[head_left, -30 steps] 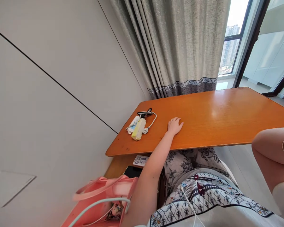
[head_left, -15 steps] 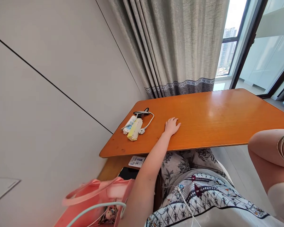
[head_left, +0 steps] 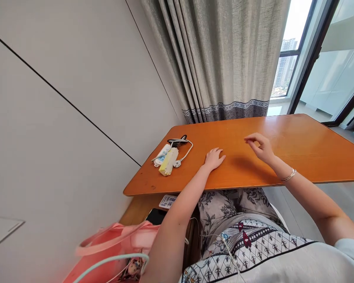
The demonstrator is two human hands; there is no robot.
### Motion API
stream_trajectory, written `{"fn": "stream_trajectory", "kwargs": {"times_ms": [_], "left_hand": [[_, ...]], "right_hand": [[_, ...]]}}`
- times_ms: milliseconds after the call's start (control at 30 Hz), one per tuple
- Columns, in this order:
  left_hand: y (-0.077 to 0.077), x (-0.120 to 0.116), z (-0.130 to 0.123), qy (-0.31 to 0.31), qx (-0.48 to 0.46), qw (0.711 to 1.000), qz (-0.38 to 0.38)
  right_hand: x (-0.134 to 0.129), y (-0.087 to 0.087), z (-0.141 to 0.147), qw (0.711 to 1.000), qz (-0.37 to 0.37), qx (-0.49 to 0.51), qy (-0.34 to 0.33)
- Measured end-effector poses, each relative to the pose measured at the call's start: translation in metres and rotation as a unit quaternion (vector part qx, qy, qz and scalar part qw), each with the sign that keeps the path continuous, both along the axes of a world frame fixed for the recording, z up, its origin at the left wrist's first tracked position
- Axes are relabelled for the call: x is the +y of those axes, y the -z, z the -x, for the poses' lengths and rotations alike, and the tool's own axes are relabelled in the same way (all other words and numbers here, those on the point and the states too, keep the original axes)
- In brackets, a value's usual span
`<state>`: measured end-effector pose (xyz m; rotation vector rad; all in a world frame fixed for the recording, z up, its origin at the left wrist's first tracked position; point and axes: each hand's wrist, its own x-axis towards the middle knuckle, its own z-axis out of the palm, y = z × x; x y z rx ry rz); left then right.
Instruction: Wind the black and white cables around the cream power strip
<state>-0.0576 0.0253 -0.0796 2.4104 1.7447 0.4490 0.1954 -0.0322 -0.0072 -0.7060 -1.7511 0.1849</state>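
My left hand (head_left: 214, 158) lies flat on the orange-brown wooden table (head_left: 238, 135), fingers spread, with nothing under it that I can see. Above the tabletop on the right hovers my right hand (head_left: 260, 147), a bracelet on its wrist. Its fingers are loosely bent, thumb apart, and nothing shows in them; a shadow falls on the wood below. Left of my left hand is a white power strip (head_left: 162, 156) with a pale cable and plug (head_left: 177, 163). A yellow and cream block-shaped thing (head_left: 168, 162) lies against it, and a black item (head_left: 178, 141) sits behind.
Below the table's left edge, a pink bag (head_left: 112, 245), a dark phone-like slab (head_left: 155, 216) and a printed white card (head_left: 167, 201) rest on a wooden surface. A wall (head_left: 76, 70) borders the left. The curtain (head_left: 224, 59) hangs behind the table. A thin white cord crosses my lap.
My right arm has swung in from the right, lifting its hand over the table. My left hand stays in place. The view has shifted slightly.
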Motion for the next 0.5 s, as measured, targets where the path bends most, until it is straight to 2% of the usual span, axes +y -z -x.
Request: {"fn": "stream_trajectory", "kwargs": {"times_ms": [100, 167, 300, 400, 500], "left_hand": [[-0.005, 0.005, 0.013, 0.020, -0.037, 0.999, -0.005], [-0.011, 0.009, 0.026, 0.006, -0.048, 0.998, -0.030], [-0.032, 0.018, 0.061, -0.093, 0.003, 0.991, -0.099], [-0.045, 0.022, 0.096, -0.194, 0.057, 0.971, -0.128], [-0.050, 0.020, 0.132, -0.295, 0.070, 0.947, -0.107]], "right_hand": [[0.032, 0.044, -0.014, 0.989, 0.136, -0.041, 0.034], [0.043, 0.062, -0.023, 0.972, 0.224, -0.059, 0.041], [0.048, 0.075, -0.032, 0.939, 0.331, -0.096, 0.013], [0.048, 0.078, -0.031, 0.929, 0.351, -0.116, 0.004], [0.049, 0.081, -0.029, 0.930, 0.346, -0.126, 0.010]]}}
